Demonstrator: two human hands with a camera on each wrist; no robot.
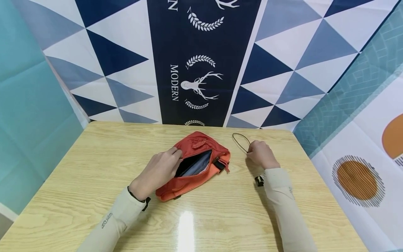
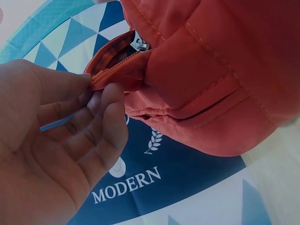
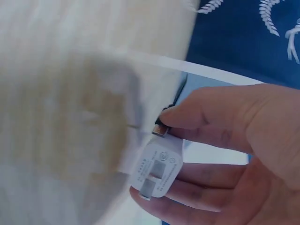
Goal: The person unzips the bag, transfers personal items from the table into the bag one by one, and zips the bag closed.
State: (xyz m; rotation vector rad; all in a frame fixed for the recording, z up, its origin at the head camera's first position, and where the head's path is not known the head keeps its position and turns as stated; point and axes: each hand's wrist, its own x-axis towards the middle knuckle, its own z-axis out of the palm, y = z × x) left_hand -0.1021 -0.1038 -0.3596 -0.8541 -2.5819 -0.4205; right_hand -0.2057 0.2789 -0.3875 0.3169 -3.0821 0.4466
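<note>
A red and orange waist bag [image 1: 191,184] lies on the table with its zipped pocket gaping, and a grey-blue inside [image 1: 199,165] shows. My left hand [image 1: 162,167] pinches the zipper edge of the opening between thumb and fingers. Beside that edge, in the left wrist view, hangs a metal zipper pull [image 2: 139,46]. To the right of the bag, my right hand [image 1: 262,154] holds a white charger plug [image 3: 172,157] and a thin black cable [image 1: 241,134] that loops out to the left. Thumb and finger pinch the cable's metal-tipped connector [image 3: 161,129] just over the charger.
The wooden table [image 1: 104,157] extends around the bag on all sides. A patterned cloth backdrop [image 1: 126,84] rises along the table's far edge, with more cloth hanging at left and right. Both wrists wear dark straps.
</note>
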